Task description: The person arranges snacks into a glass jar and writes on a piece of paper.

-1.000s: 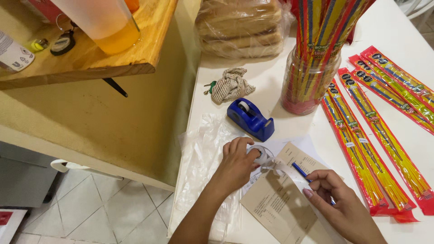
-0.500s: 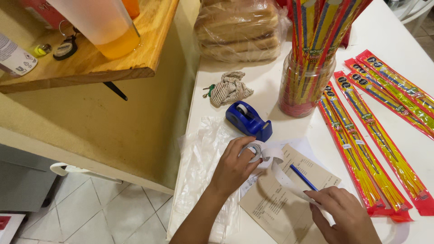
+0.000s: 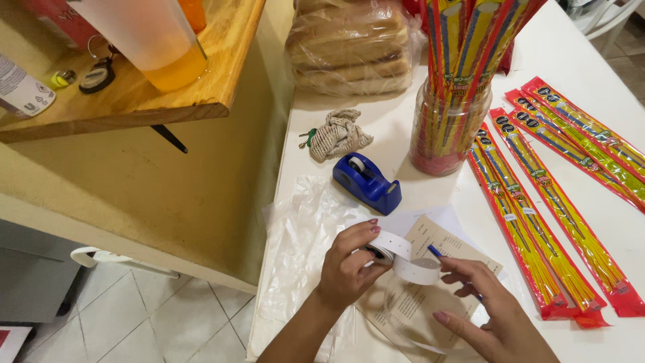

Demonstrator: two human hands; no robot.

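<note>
My left hand (image 3: 349, 269) grips a small roll of white sticker tape (image 3: 384, 250) over the white table (image 3: 571, 54). A loose strip of white labels (image 3: 416, 269) runs from the roll to my right hand (image 3: 487, 312), whose fingers pinch its end. A blue pen (image 3: 437, 252) lies under my right fingers. Beneath both hands rests a brown printed paper (image 3: 440, 238) on a clear plastic sheet (image 3: 302, 249).
A blue tape dispenser (image 3: 366, 183) stands just beyond the hands, with a knotted cloth bundle (image 3: 338, 134) behind it. A glass jar (image 3: 449, 131) holds long colourful packets; several more packets (image 3: 537, 215) lie flat at right. Bagged bread (image 3: 349, 47) sits at the back. A wooden shelf (image 3: 134, 94) juts at left.
My right hand has left the pen and taken the end of the label strip. The strip is now pulled out further from the roll in my left hand.
</note>
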